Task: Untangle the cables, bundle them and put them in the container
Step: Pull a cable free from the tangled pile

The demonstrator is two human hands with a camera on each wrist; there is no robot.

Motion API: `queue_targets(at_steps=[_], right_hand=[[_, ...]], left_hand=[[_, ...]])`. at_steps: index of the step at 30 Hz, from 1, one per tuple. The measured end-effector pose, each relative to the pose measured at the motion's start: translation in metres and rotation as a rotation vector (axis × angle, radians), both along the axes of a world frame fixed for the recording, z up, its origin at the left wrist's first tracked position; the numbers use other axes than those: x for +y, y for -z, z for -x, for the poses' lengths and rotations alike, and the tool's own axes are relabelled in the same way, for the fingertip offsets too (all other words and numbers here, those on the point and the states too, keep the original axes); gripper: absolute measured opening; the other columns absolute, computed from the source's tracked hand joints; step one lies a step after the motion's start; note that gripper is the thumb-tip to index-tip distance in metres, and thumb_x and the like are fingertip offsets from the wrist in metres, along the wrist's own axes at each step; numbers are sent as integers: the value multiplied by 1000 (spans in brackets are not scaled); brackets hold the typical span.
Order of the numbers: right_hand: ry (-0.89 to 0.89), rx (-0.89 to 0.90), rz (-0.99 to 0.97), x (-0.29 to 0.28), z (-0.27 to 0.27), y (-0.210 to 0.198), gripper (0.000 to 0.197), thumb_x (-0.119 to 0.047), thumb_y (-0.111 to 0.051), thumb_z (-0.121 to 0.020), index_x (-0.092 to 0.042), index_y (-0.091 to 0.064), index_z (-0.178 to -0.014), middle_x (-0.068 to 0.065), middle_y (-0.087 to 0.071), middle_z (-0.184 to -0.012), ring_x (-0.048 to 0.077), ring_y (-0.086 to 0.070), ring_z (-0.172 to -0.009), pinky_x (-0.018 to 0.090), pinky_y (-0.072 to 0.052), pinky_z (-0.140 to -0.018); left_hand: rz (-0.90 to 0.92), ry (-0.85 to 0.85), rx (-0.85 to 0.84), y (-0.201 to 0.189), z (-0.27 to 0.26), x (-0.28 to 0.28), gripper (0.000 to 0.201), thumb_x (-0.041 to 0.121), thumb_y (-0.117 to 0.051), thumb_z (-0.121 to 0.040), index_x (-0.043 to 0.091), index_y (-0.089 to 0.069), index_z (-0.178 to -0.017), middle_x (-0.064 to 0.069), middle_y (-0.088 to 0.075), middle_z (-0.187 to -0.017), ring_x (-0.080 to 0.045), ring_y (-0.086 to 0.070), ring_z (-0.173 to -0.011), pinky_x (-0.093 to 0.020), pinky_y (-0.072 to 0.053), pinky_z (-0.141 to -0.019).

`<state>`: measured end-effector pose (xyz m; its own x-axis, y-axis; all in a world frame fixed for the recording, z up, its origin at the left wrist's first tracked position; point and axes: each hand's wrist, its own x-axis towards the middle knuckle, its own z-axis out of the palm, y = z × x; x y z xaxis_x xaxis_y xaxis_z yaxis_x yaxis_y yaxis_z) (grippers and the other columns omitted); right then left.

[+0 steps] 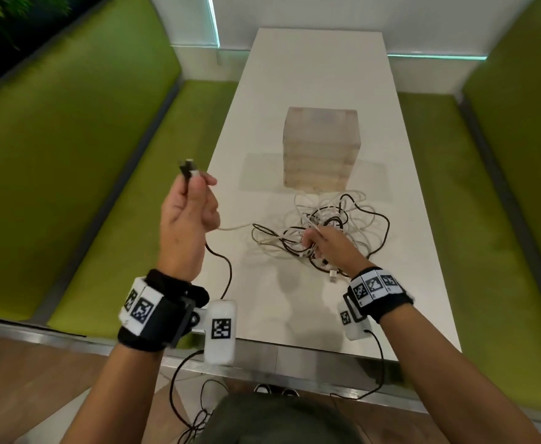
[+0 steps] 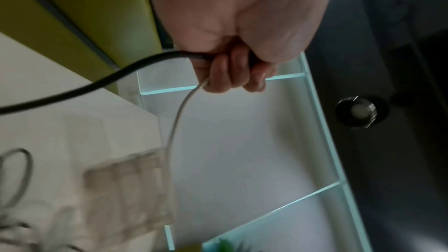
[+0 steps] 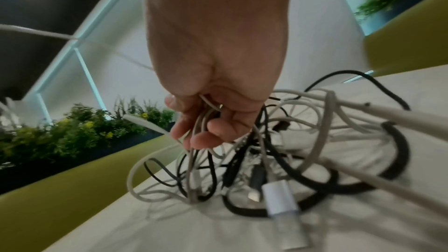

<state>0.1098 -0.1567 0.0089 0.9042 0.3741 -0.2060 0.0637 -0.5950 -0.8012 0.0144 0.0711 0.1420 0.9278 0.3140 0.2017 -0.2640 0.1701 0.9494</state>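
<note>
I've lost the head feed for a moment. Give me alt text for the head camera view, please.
The left hand, raised left of the white table, pinches the ends of a black cable and a white cable that lead to a tangled pile, which the right hand grips. A translucent container stands just behind the pile.

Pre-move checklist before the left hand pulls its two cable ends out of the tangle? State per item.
1. Left hand grips the black cable and white cable ends: ok.
2. Right hand grips strands of the black-and-white cable tangle, anchoring it: ok.
3. Held cables free of knots: not ok, both run back toward the tangle.
4. Translucent square container stands clear behind the tangle: ok.
5. Container empty: cannot tell.
</note>
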Motion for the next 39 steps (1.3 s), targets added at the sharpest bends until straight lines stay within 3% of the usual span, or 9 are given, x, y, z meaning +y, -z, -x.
queue_targets(at_steps=[5, 9, 13, 19, 23, 26, 30, 36, 39], right_hand=[[-79, -66, -34, 13, 2, -8, 41, -23, -37, -102, -8, -63, -75, 14, -66, -77, 9, -54, -55, 25, -45, -63], [-156, -39, 38, 15, 7, -12, 26, -5, -40, -95, 1, -64, -87, 14, -68, -83, 16, -55, -66, 30, -46, -68], [-214, -51, 138, 16, 14, -16, 25, -4, -39, -94, 2, -62, -87, 11, -67, -82, 27, -61, -77, 36, -46, -76], [-120, -78, 45, 4, 7, -12, 24, -20, -46, -98, -13, -61, -81, 3, -63, -79, 17, -57, -68, 28, -41, -62], [-56, -76, 26, 4, -2, -12, 23, -27, -51, -96, -12, -65, -87, 3, -66, -82, 22, -63, -54, 19, -38, -48], [32, -33, -109, 12, -10, -17, 11, -21, -62, -91, -12, -68, -90, 5, -65, -84, 20, -62, -46, 27, -41, -39], [97, 3, -199, 11, -15, -15, 9, -15, -76, -79, -11, -70, -85, 11, -64, -94, 35, -64, -59, 48, -52, -49], [25, -93, -49, 9, -17, -19, 12, -10, -76, -77, -11, -68, -85, 5, -54, -105, 13, -58, -67, 15, -50, -58], [22, -125, 49, 8, -17, -17, 16, -20, -80, -72, -20, -67, -82, -4, -54, -103, 12, -58, -81, 30, -55, -73]], left_hand=[[-472, 186, 318, 67, -24, -28, 25, 43, -70, -81, 24, -61, -94, 3, -50, -66, -7, -45, -57, -23, -35, -56], [-461, 243, 410, 93, -36, -58, 38, 36, -76, -79, 21, -60, -109, 4, -51, -58, -10, -44, -52, -23, -38, -54], [-331, 242, 391, 98, -44, -74, 25, 26, -64, -91, 1, -63, -87, -15, -66, -68, -30, -64, -60, -40, -55, -63], [-250, 196, 272, 66, -39, -78, 17, 10, -54, -96, -5, -60, -90, 16, -58, -58, 4, -50, -53, -10, -40, -58], [-238, 186, 209, 50, -29, -67, 20, 9, -51, -97, -8, -55, -88, 19, -45, -47, 2, -39, -43, -8, -31, -48], [-191, 131, 200, 51, -25, -59, 20, 13, -50, -97, 1, -54, -81, 17, -42, -46, 0, -34, -43, -10, -28, -47], [-191, 52, 241, 55, -24, -45, 21, 13, -50, -98, 9, -56, -78, 16, -43, -44, -1, -33, -41, -12, -26, -45], [-134, -108, 312, 67, -33, -29, 24, 19, -50, -98, 15, -60, -77, 15, -35, -43, -3, -27, -42, -16, -24, -44], [-62, -155, 328, 70, -37, -28, 25, 22, -51, -98, 16, -60, -76, 14, -28, -44, -3, -23, -42, -17, -24, -43]])
